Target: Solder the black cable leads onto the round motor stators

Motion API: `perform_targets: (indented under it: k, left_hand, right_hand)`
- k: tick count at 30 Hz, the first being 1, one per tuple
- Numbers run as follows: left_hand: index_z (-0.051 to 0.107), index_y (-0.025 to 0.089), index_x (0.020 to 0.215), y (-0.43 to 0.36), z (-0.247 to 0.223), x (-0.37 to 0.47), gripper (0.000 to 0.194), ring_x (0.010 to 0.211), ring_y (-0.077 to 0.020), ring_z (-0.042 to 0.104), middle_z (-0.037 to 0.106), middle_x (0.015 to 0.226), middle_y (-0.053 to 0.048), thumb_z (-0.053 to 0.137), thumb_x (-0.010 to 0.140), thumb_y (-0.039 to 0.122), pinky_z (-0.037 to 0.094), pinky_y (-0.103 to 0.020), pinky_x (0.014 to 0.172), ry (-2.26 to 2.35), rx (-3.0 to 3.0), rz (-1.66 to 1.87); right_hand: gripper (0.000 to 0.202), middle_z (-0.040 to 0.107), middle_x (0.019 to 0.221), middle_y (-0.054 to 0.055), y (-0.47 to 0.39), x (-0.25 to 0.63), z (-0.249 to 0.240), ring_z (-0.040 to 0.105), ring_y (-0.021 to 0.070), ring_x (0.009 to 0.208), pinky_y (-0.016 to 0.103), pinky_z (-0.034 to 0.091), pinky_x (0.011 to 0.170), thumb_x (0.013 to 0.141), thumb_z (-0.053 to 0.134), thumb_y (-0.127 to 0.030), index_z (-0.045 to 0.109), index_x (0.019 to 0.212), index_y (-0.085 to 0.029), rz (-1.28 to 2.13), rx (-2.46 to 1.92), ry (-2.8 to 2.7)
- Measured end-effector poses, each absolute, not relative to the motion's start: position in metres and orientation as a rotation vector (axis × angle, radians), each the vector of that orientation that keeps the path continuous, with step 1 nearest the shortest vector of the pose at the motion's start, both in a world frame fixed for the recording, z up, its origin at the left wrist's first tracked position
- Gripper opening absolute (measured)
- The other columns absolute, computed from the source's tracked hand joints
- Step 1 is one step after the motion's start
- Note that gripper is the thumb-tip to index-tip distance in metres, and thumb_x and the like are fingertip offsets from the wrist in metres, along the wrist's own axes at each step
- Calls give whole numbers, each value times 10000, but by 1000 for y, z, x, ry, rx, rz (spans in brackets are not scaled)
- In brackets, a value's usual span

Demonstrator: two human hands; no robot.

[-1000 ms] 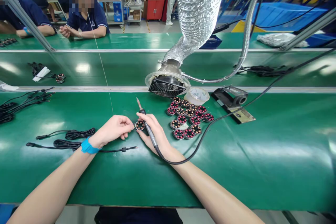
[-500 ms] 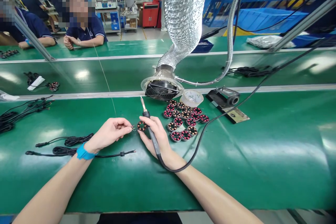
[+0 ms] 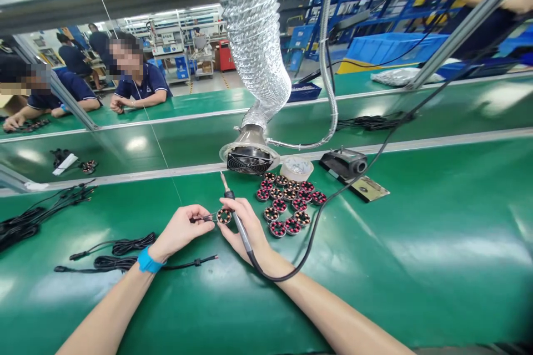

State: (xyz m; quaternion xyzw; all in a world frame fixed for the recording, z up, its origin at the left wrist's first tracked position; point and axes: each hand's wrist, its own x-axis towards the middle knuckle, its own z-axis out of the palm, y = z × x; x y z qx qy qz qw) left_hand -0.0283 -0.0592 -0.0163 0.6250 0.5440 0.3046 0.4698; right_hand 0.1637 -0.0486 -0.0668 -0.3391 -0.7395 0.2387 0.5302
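My right hand holds a soldering iron with its tip pointing up and away. Its thumb and fingertips also grip a small round motor stator with copper windings. My left hand, with a blue band on the wrist, is closed in a pinch just left of the stator. Thin wires from the stator reach its fingertips, and a dark slender piece shows between the fingers. More stators, with red or copper windings, lie grouped on the green bench to the right of my right hand.
A fume extractor fan hangs over the back of the bench. Beside it are a tape roll and an iron stand. Coiled black cables lie at left. The iron's cord crosses my right forearm. Co-workers sit opposite.
The view has tilted upward and shifted. My left fingers have closed in nearer the stator, with a dark slender piece now visible in them. The right hand keeps its hold.
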Motion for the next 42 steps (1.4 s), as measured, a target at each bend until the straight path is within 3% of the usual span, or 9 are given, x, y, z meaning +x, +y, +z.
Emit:
perform_targets:
  k: [5,22,35,42]
  left_hand:
    - [659,147,795,-59,-14,-26,250,735,-146,535,646,787,-17,654,827,394,409,-260,717,1335,1566,769]
    - [676,147,788,-60,-15,-27,167,760,-156,553,669,813,-35,670,786,314,422,-267,738,1293,1517,819]
    - [656,151,757,-60,-13,-27,210,725,-143,526,636,764,-12,667,799,356,402,-254,714,1290,1534,769]
    - [648,152,703,-60,-8,-21,289,576,-107,443,602,676,2,670,778,430,343,-234,557,1358,1406,784]
  right_hand:
    - [623,537,1105,57,-49,163,-66,626,187,965,332,541,896,776,646,-52,499,1332,-292,589,-798,-1762]
    - [634,534,1090,54,-51,164,-67,633,185,954,333,558,879,771,648,-48,499,1336,-294,608,-795,-1742]
    - [617,521,1113,60,-52,164,-67,634,187,961,340,553,891,788,638,-59,494,1338,-298,597,-784,-1753]
    - [608,518,1123,59,-52,165,-66,629,186,964,341,544,900,806,634,-75,485,1349,-303,598,-783,-1771]
